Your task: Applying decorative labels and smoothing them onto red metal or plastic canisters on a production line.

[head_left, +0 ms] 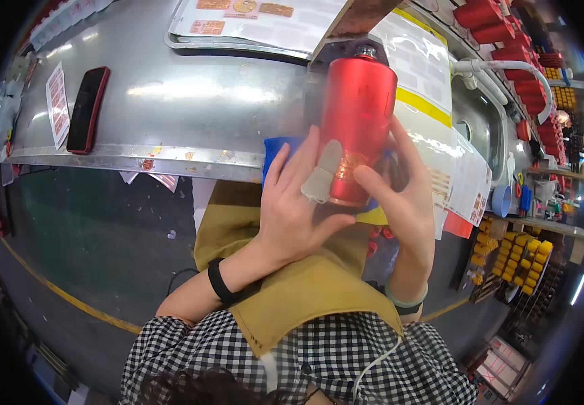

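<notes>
A red, shiny bottle [359, 108] with a dark cap tilts between my two hands, its neck pointing away from me. My right hand [405, 202] wraps its right side, with the thumb pressed on a gold decal [347, 169] near the base. My left hand [290, 206] lies along the bottle's left side, fingers stretched upward and thumb by the base. A translucent, whitish flat piece [320, 177] sits between that hand and the bottle; whether the fingers grip it I cannot tell. Blue cloth [275, 156] shows behind my left hand.
Left on the metal bench [191, 101] lie a phone [89, 109] and a printed sheet [57, 104]. A tray [238, 44] with gold decals stands at the back. Beyond the bottle is a brown upright block [353, 20]. Right are a sink [484, 115], a white tap [542, 77] and red bottles [484, 23].
</notes>
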Motion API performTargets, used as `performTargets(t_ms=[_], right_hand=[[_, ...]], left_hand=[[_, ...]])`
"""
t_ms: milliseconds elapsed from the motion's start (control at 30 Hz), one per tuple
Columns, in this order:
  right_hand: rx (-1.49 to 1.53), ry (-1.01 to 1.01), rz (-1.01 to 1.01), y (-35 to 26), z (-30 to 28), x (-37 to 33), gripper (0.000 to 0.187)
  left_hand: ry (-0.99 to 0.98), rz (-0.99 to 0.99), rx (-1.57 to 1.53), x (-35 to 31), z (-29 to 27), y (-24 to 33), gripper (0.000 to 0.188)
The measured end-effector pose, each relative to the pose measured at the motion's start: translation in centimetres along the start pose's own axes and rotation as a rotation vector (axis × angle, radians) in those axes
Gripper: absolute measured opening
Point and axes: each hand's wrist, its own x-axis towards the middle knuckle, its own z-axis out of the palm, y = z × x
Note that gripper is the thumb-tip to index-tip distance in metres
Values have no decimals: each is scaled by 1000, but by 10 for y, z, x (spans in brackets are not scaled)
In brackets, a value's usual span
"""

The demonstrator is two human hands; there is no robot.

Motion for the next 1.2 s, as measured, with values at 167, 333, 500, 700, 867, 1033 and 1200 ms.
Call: performTargets(t_ms=[167,333,500,700,867,1033,1200], right_hand=[[-64,-13,-82,8,-4,3,87],[-95,-8,-34,3,-8,0,83],[11,16,83,-7,-16,0,71],[-24,29,41,-3,-16,-1,64],[5,33,42,0,-21,1,63],[19,3,71,1,-24,2,59],[79,5,24,4,-24,3,55]], left_hand=[[-61,-44,90,-2,1,5,91],[-14,15,143,-2,5,6,85],[-50,55,306,12,6,28,78],[58,46,155,9,7,14,82],[39,-44,110,6,6,19,65],[76,55,244,3,8,20,80],[46,213,347,20,2,14,73]])
